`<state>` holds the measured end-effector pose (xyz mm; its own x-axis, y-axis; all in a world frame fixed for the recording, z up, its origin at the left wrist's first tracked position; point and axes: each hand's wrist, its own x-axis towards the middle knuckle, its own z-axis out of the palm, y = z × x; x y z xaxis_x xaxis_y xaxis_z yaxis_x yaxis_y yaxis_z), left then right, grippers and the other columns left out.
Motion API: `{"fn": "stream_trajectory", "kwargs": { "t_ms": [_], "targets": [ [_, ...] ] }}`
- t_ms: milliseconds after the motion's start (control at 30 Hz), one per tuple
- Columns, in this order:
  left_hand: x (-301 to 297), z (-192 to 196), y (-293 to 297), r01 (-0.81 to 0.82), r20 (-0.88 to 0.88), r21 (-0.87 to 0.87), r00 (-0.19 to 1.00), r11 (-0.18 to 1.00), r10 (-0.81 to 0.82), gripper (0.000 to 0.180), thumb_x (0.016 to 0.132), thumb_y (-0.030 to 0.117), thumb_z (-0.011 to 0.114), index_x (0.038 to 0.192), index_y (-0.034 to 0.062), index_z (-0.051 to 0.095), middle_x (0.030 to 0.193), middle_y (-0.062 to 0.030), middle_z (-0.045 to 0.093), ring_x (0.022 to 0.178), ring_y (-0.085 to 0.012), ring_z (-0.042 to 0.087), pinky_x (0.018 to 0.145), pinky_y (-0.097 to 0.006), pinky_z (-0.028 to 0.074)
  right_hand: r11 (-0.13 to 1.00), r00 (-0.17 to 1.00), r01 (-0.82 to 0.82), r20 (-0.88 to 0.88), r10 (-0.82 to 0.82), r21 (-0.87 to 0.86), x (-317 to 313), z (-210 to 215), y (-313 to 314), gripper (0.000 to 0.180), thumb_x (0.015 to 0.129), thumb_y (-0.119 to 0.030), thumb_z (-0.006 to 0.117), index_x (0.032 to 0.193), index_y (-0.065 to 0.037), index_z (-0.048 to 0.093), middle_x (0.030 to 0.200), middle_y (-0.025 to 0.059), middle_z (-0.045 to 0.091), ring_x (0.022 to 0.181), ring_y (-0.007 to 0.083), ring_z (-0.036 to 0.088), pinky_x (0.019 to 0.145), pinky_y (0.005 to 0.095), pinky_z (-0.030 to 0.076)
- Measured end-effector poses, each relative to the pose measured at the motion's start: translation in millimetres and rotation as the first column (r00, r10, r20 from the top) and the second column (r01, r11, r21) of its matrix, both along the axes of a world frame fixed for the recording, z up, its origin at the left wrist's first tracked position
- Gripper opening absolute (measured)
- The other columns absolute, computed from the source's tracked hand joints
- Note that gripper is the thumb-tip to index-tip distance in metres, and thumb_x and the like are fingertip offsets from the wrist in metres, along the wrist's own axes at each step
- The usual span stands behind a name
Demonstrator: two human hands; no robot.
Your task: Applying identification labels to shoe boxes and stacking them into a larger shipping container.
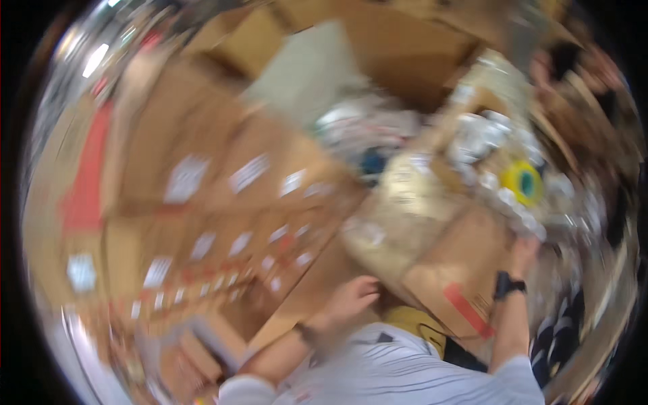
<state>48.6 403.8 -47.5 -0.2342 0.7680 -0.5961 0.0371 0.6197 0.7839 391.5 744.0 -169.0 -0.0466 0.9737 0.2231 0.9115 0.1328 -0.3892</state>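
Observation:
The view is smeared by motion. My left hand point(352, 298), with a dark band on its wrist, hovers in front of my body near the edge of a cardboard surface; its fingers look partly curled but are blurred, and I make out nothing in it. At the right, my right hand point(525, 255), below a black wristwatch point(507, 285), reaches to the far right corner of a brown cardboard box point(462, 263) with a red strip. Clear plastic wrapping point(526, 219) lies at its fingertips. Whether it grips the box or the plastic cannot be made out.
Stacked cartons point(223, 155) with white labels fill the left. Beyond my hands lie a plastic-wrapped package point(405, 209), a yellow ring-shaped roll point(522, 183) and a large open carton point(398, 50) holding bagged goods point(368, 128). Another person point(587, 74) is at the far right.

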Motion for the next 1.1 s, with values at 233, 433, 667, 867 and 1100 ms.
{"fn": "stream_trajectory", "kwargs": {
  "t_ms": [233,433,667,867,1100],
  "targets": [
    [-10.2,7.2,-43.3,0.075,-0.241,-0.019,0.967,0.997,-0.077,0.036,0.079,0.019,0.060,0.111,0.0064,0.050,0.099,-0.0129,0.060,0.093,-0.0276,0.057,0.080,-0.036,0.045,0.977,0.999,-0.022,-0.041,0.014,-0.213,-46.4,18.9,-63.9,0.041,0.084,-0.018,0.054,0.120,-0.002,0.043,0.089,0.0139,0.054,0.078,0.0248,0.053,0.070,0.0348,0.043],
    [-22.4,5.6,-62.8,0.070,-0.249,0.062,0.967,0.996,-0.053,0.035,0.078,0.020,0.060,0.109,0.0062,0.051,0.100,-0.0131,0.060,0.092,-0.0285,0.057,0.079,-0.036,0.045,0.972,0.953,-0.166,-0.279,0.116,-0.165,-61.6,-10.4,-77.0,0.032,0.087,-0.016,0.050,0.115,-0.001,0.046,0.085,0.0100,0.054,0.072,0.0187,0.051,0.065,0.0303,0.043],
    [-29.0,4.7,-72.3,0.094,-0.277,0.174,0.960,0.980,-0.043,0.034,0.077,0.019,0.061,0.107,0.0067,0.052,0.095,-0.0114,0.061,0.087,-0.0274,0.058,0.076,-0.036,0.046,0.953,0.929,-0.220,-0.343,0.139,-0.210,-57.6,0.7,-106.6,0.029,0.089,-0.019,0.048,0.114,-0.004,0.048,0.089,0.0096,0.056,0.075,0.0185,0.054,0.066,0.0299,0.044],
    [-41.8,22.1,-74.0,0.188,-0.297,0.207,0.947,0.960,-0.122,0.036,0.077,0.018,0.061,0.109,0.0056,0.052,0.096,-0.0123,0.060,0.092,-0.0283,0.056,0.079,-0.038,0.044,0.959,0.955,-0.137,-0.289,0.062,-0.247,-54.2,18.2,-107.7,0.028,0.089,-0.022,0.047,0.110,-0.003,0.049,0.086,0.0092,0.057,0.073,0.0184,0.055,0.065,0.0299,0.045],
    [-43.1,28.8,-80.4,0.222,-0.338,0.224,0.931,0.949,-0.138,0.036,0.076,0.019,0.061,0.108,0.0048,0.052,0.095,-0.0127,0.060,0.092,-0.0290,0.056,0.079,-0.038,0.044,0.957,0.932,-0.169,-0.355,0.077,-0.237,-55.6,24.1,-120.8,0.027,0.089,-0.024,0.048,0.106,-0.003,0.051,0.084,0.0081,0.057,0.070,0.0165,0.054,0.060,0.0284,0.045]
  ]
}}
